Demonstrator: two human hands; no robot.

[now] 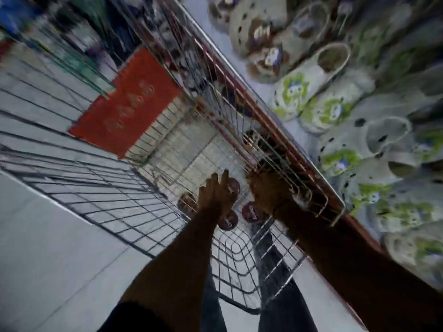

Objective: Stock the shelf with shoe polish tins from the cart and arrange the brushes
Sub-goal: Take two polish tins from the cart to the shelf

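Note:
I look down into a wire shopping cart. Several round dark-red shoe polish tins lie on its floor near me: one tin between my hands, another tin beside my left wrist, a third tin just past my left fingers. My left hand reaches down over the tins with fingers spread, holding nothing that I can see. My right hand is low by the cart's right wall, fingers curled; the blur hides whether it grips anything. No brushes are visible.
A red sign hangs on the cart's far end. On the right, a shelf with a red edge carries many white and green clogs. Grey floor tiles lie to the left. The whole frame is motion-blurred.

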